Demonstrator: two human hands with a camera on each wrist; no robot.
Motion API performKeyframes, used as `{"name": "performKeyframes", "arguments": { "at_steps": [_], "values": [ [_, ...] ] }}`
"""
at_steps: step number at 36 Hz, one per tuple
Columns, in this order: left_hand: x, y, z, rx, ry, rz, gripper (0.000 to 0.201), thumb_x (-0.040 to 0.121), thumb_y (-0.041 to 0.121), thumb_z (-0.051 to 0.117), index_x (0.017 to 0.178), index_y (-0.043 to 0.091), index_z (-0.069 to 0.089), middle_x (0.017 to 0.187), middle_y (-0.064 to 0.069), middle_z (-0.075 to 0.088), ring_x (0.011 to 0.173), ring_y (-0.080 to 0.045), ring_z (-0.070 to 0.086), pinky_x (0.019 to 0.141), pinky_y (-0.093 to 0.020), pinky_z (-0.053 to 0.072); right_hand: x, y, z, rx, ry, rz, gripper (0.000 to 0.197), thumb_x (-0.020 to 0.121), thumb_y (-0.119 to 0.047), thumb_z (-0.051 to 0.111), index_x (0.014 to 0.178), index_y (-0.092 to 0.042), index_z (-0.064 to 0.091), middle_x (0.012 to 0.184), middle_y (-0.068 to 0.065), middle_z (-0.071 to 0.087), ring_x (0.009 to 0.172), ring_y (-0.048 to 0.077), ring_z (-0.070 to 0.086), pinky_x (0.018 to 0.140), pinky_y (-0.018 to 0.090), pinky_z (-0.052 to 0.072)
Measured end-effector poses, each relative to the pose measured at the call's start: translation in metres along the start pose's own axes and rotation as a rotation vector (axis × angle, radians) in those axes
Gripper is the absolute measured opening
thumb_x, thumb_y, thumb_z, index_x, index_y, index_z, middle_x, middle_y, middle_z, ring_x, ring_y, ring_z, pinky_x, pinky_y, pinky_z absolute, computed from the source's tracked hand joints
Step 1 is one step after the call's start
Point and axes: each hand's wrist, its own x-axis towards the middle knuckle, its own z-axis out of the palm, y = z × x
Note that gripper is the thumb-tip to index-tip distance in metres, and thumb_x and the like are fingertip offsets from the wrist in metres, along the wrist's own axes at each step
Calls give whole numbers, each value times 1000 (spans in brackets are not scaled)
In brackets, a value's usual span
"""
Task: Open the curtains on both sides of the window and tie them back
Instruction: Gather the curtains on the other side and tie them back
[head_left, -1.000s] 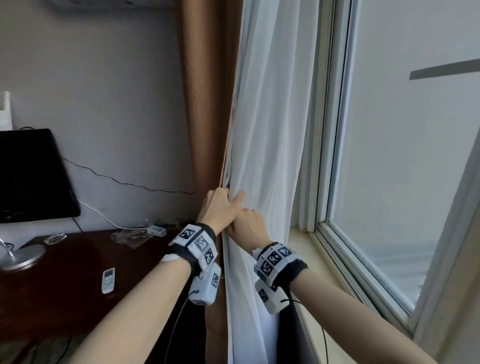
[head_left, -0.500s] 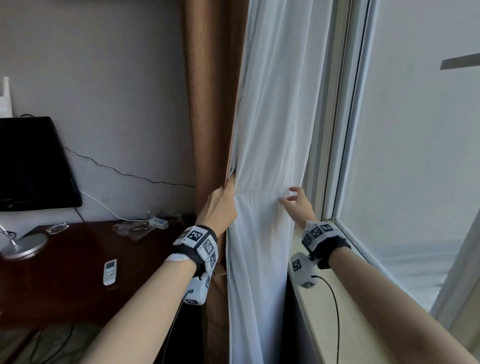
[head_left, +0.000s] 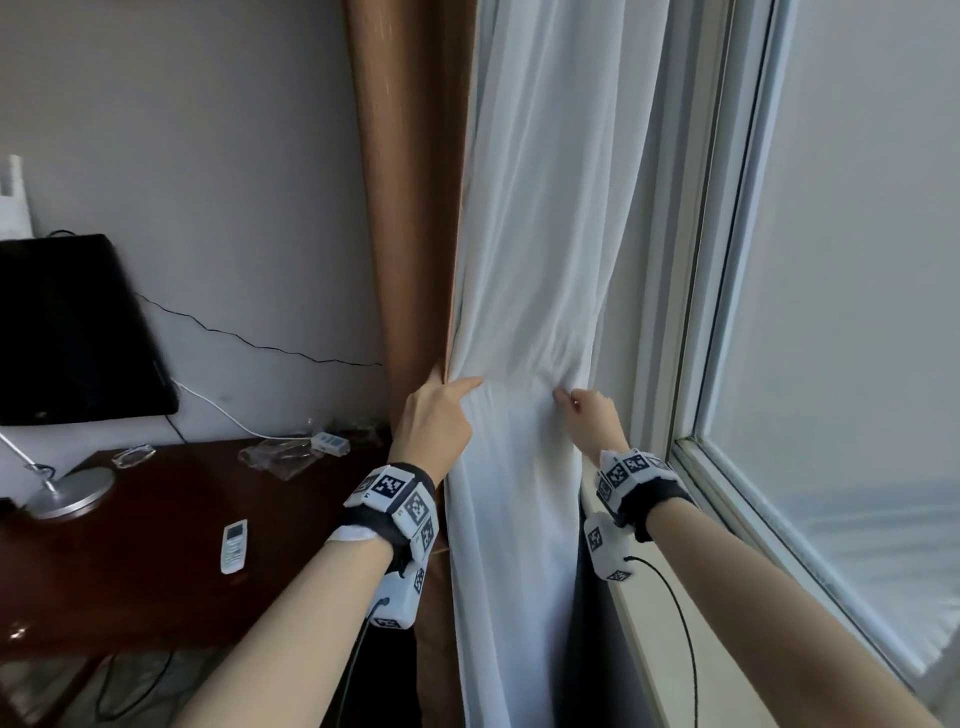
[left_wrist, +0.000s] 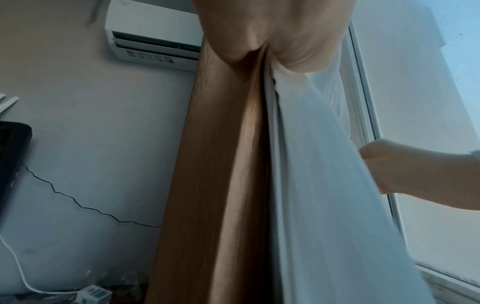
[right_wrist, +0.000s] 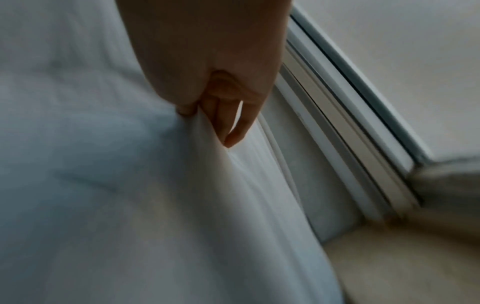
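Observation:
A brown curtain (head_left: 410, 208) hangs gathered by the wall, with a white sheer curtain (head_left: 540, 218) beside it toward the window. My left hand (head_left: 447, 400) grips the sheer's left edge where it meets the brown curtain (left_wrist: 213, 185), thumb lying across the front and fingers hidden behind. My right hand (head_left: 574, 402) pinches a fold on the sheer's right side; in the right wrist view thumb and fingers (right_wrist: 194, 109) close on the white fabric (right_wrist: 130, 205). The sheer is bunched into creases between the two hands. No tie-back is in view.
A dark wooden desk (head_left: 130, 587) at the left holds a remote (head_left: 235, 539), a lamp base (head_left: 70, 491) and a black screen (head_left: 67, 332). The window sill (head_left: 670, 649) and window glass (head_left: 857, 312) lie to the right. An air conditioner (left_wrist: 153, 41) hangs high on the wall.
My right hand left its spot beside the left hand, swung right across the sheer, and now pinches its right side. The sheer is drawn narrower. The left hand stayed on the edge.

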Motion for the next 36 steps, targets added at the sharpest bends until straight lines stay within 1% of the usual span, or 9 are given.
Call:
{"name": "performKeyframes", "arguments": {
  "at_steps": [5,8,15,21,25,28,32,33,36],
  "values": [
    [3,4,0,38,-4,-46,62,78,-10,33,123,21,63,129,-16,51,106,-42,57,92,-45,50,-12,15,-13,-386,5,-144,54,101,-45,30,56,-16,34,57,3,49,58,29,51,60,36,47],
    [2,8,-1,65,2,-57,63,77,-11,34,125,20,62,130,-15,50,105,-43,56,90,-46,50,-24,24,-21,-483,62,-211,60,100,-52,27,60,-13,50,52,1,57,52,25,58,59,35,52],
    [2,15,-3,74,2,-105,62,78,-11,33,127,16,60,125,-20,51,103,-45,55,89,-49,49,-66,12,-32,-375,176,-288,58,98,-44,45,48,-20,26,38,-4,30,38,26,35,43,29,33],
    [2,21,-6,34,-30,-123,54,83,-7,36,126,13,60,119,-26,53,106,-46,56,91,-48,49,-111,-35,-29,-212,187,-461,56,89,-26,53,50,-23,14,37,-1,11,38,20,19,43,20,12],
    [5,21,-5,-125,-60,-130,36,81,-2,39,102,3,68,106,-27,63,100,-42,61,85,-42,52,-125,-73,-18,-114,72,-578,46,85,-24,53,50,-20,24,42,-3,25,42,19,26,49,26,21],
    [7,20,-9,-282,-141,-168,25,85,6,42,85,4,66,95,-17,68,96,-32,64,76,-33,49,-125,-95,-6,-57,-28,-617,41,84,-22,55,52,-16,30,45,0,33,47,18,32,51,31,30],
    [5,23,-18,-435,-132,-232,47,94,40,33,80,8,65,92,-15,67,96,-31,61,80,-35,46,-109,-100,4,-39,-82,-583,42,83,-19,61,49,-13,35,43,-2,30,49,24,42,61,27,33],
    [2,25,-20,-434,-98,-215,55,96,47,32,74,8,64,84,-14,67,90,-28,62,80,-35,47,-105,-96,6,-57,-82,-559,43,84,-19,61,49,-13,36,41,-3,29,49,25,44,63,25,31],
    [-9,35,-24,-363,-78,-162,63,92,57,43,44,16,41,44,3,49,49,-10,52,54,-26,39,-95,-85,10,-75,-47,-528,44,85,-21,61,48,-14,39,39,-5,31,45,24,43,67,21,28]
  ]
}}
